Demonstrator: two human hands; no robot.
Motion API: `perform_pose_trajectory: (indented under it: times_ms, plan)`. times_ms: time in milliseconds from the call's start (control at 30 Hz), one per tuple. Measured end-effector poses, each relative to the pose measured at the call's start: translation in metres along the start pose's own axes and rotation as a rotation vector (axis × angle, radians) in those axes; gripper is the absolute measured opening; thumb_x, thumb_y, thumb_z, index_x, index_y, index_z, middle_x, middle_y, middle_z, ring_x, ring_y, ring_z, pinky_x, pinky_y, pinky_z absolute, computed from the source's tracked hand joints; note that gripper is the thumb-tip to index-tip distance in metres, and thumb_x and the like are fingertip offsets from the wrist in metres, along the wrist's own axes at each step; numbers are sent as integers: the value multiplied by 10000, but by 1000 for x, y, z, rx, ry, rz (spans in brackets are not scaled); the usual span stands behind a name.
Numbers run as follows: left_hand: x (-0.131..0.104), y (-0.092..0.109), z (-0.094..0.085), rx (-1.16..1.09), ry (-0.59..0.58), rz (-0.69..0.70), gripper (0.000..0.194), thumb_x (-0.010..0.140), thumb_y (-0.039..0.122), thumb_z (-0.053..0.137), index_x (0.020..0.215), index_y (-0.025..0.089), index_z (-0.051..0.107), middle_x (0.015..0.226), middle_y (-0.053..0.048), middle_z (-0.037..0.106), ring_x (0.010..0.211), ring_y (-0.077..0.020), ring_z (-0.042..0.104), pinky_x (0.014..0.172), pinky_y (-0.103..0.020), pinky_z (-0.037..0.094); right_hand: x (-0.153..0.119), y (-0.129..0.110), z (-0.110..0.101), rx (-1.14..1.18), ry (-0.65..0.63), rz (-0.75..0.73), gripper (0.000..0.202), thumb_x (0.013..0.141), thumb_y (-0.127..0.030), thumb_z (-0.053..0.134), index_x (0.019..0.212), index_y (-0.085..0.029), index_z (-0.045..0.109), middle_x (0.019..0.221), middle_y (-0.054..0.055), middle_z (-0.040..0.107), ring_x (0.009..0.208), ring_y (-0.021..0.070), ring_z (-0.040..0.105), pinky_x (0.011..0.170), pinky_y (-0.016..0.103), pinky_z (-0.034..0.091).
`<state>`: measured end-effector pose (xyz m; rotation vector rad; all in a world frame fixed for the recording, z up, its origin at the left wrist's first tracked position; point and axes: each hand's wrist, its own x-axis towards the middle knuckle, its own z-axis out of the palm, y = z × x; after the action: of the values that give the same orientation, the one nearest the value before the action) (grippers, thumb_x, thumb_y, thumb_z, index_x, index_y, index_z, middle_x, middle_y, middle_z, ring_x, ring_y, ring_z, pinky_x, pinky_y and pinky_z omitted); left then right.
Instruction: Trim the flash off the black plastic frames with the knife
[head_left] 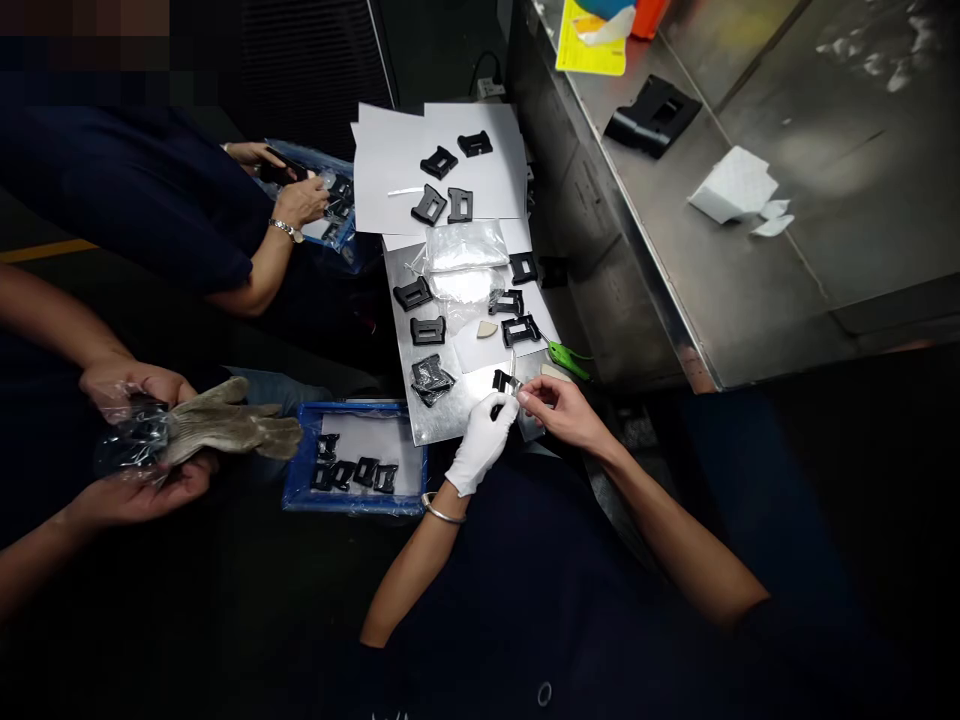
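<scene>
My left hand (482,442), in a white glove, grips a small black plastic part (501,381) at the near end of the metal table. Close against that part, my bare right hand (564,408) has its thumb and fingers pinched together. Whatever lies in this pinch is too small to make out. Just beyond my right hand is a green-handled tool (570,358), beside a black frame-shaped part (519,330). A beige wedge-shaped pad (487,329) lies nearby. To the left on the table is a black part in clear plastic wrap (432,374).
Several more black parts (429,204) lie on white paper (390,150) farther off, near clear plastic bags (466,246). A blue-rimmed tray (291,495) stands left. One co-worker holds a bagged part and a knitted glove (225,420); another handles parts. A steel bench (810,230) rises right.
</scene>
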<state>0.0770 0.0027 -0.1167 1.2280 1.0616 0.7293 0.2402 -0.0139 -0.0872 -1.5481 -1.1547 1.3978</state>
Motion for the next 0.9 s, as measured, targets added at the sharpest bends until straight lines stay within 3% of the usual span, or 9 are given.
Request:
perform_pose_trajectory:
  times_ms: [367,600,733,900]
  plan:
    - [6,-6,-4,-7,24,18,325,1000,461,525,921,172,649,898,-55,672,874,-190,604,843,-327,503,1,-2,5,-243,29,-88,290,906,-468,645,827,-189,654,788,34,654,721,158,582,626,278,453]
    - [12,-6,-7,33,46,38,250,962,367,572,800,182,620,804,-16,636,809,-171,591,815,-315,489,-2,-2,3,6,-1,-9,383,816,-567,741,782,-194,663,729,32,659,670,168,609,653,312,520]
    - [9,-3,-13,111,93,46,270,969,374,562,771,193,593,827,-28,625,846,-187,569,882,-361,478,-4,2,3,19,145,-20,418,810,-606,734,798,-200,633,734,28,636,657,166,600,654,322,524]
    - [2,-2,-14,127,-27,21,261,979,432,557,851,222,643,878,-25,696,858,-204,606,843,-378,519,-11,7,16,-142,149,-128,254,938,-457,601,860,-216,614,812,37,638,733,176,591,692,317,484]
